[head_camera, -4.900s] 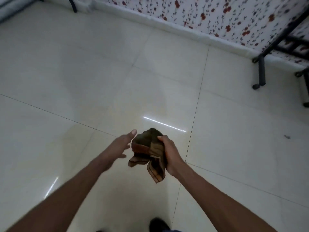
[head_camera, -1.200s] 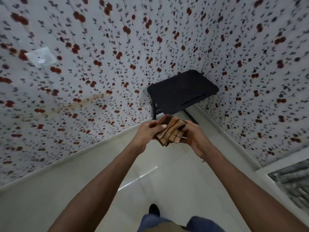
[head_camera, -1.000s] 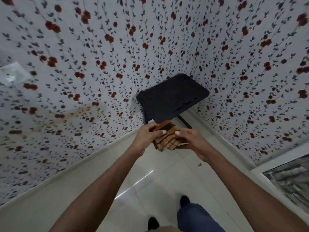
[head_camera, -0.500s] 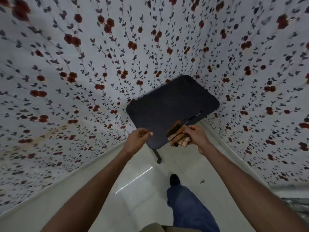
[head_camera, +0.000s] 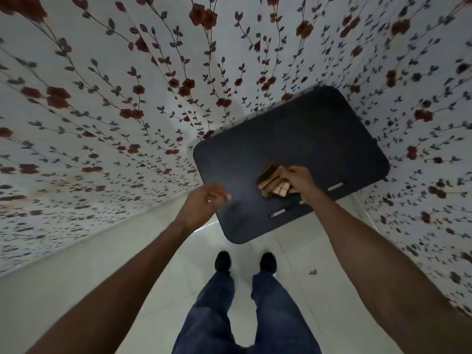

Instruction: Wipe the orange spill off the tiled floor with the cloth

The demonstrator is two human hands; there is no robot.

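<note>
Right hand pinches folded cloth, partly hidden.

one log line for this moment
right hand: holds folded cloth over black table | left hand: empty, off cloth | spill: none visible

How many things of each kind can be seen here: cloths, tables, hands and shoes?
Cloths: 1, the folded cloth, held in the right hand over the table.
Tables: 1, the dark table.
Hands: 2, the right hand and the left hand, which holds nothing.
Shoes: 2, the left shoe and the right shoe.
Total: 6
</note>
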